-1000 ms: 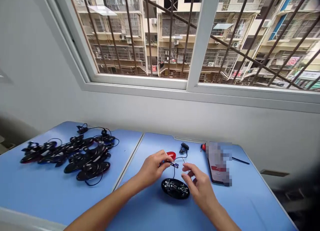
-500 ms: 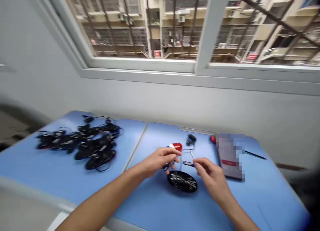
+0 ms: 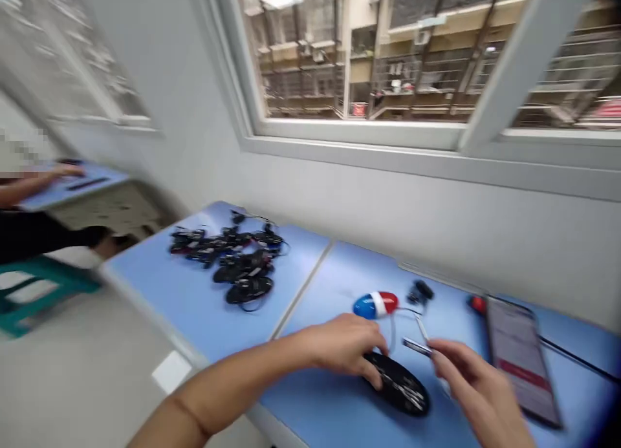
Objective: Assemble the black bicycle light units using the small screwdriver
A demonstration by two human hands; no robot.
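Note:
My left hand [image 3: 356,346] has its thumb and fingers closed on the near-left end of a black oval plastic housing [image 3: 405,388] that rests on the table. My right hand [image 3: 478,377] pinches a short, dark and silver stick-like piece [image 3: 416,346], perhaps a battery; blur hides its exact kind. A thin silver strip [image 3: 421,325] also points out from those fingertips. Behind both hands lies a glossy blue, white and red egg-shaped case [image 3: 376,304], with a thin cable beside it. Near it sits a small black clip-like part [image 3: 420,292].
A pile of similar black cabled parts [image 3: 228,247] covers the table's left section. On the right lie a phone [image 3: 521,357], a red object [image 3: 477,304] and a black rod or cable [image 3: 577,359]. Another person's arm [image 3: 33,184] rests at a far-left table, near a green stool [image 3: 43,286].
The view has swung left. My left hand has moved from a small dark piece above the housing down onto the housing itself. My right hand still pinches its small piece.

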